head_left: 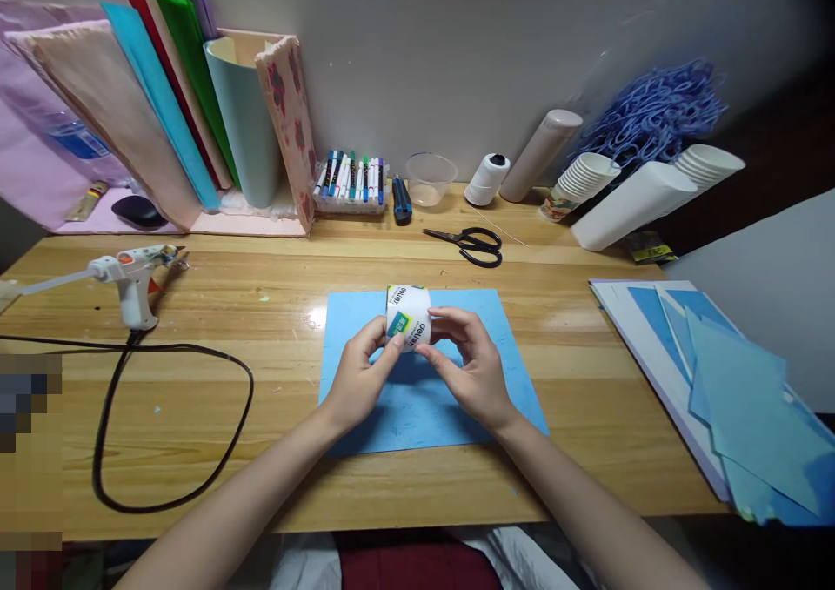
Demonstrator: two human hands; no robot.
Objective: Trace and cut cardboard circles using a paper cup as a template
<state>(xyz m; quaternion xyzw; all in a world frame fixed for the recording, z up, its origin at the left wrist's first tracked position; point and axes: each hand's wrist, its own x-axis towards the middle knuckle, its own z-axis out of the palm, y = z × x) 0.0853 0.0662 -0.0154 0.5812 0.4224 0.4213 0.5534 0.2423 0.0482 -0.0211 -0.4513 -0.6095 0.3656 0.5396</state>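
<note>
A white roll of tape point(409, 316) with green and black "deli" lettering is held just above a blue sheet point(430, 407). My left hand point(365, 364) closes on its left side, thumb across the front and fingers partly hidden behind it. At the right edge, my right hand point(473, 364) has its thumb and forefinger on the roll, the other fingers curled. Under both hands the blue sheet lies flat on the wooden table point(280, 451).
Left: a white glue gun point(134, 281) with a looping black cord point(251, 390). Behind: black scissors point(470, 244), a blue cutter point(402, 200), markers point(350, 179), a clear bowl point(431, 179), a thread spool point(487, 179) and paper cups point(580, 185). Right: stacked blue sheets point(750, 398).
</note>
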